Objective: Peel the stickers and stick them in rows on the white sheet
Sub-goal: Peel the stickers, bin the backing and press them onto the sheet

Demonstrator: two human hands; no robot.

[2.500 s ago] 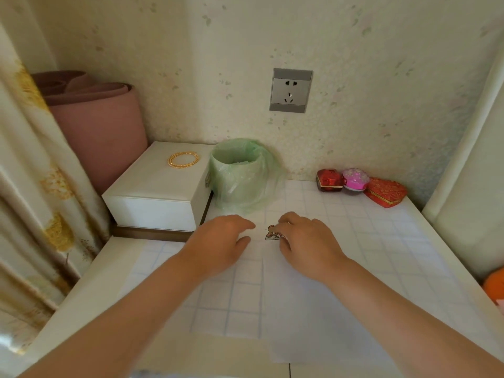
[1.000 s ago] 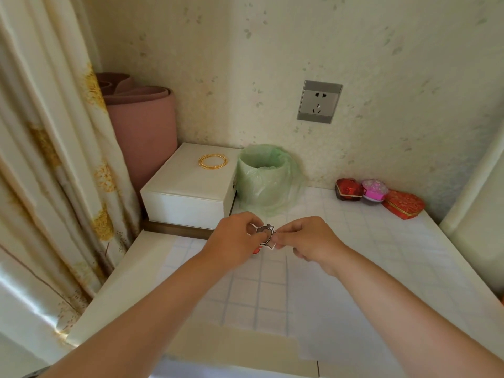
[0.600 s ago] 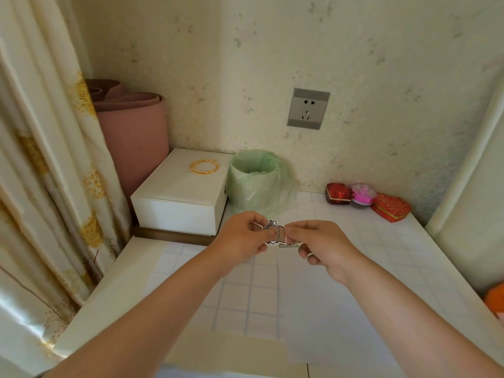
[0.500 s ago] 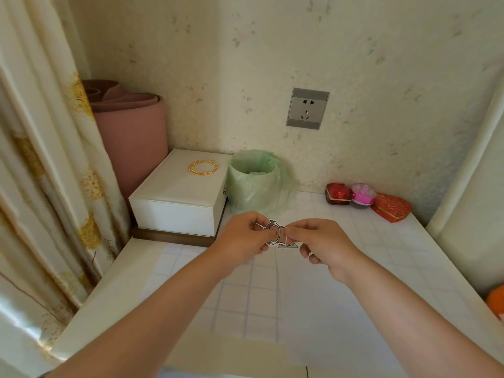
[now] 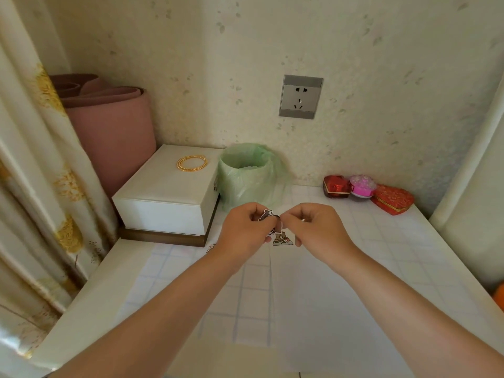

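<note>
My left hand (image 5: 245, 230) and my right hand (image 5: 319, 227) pinch one small white-edged cartoon sticker (image 5: 267, 214) between them.
Both hands are curled tight on it, above the far edge of the large white paper sheet (image 5: 327, 309). Another small cartoon sticker (image 5: 282, 239) lies on this sheet just under my hands. The sheet lies flat on the white table with blue grid lines (image 5: 409, 241).
</note>
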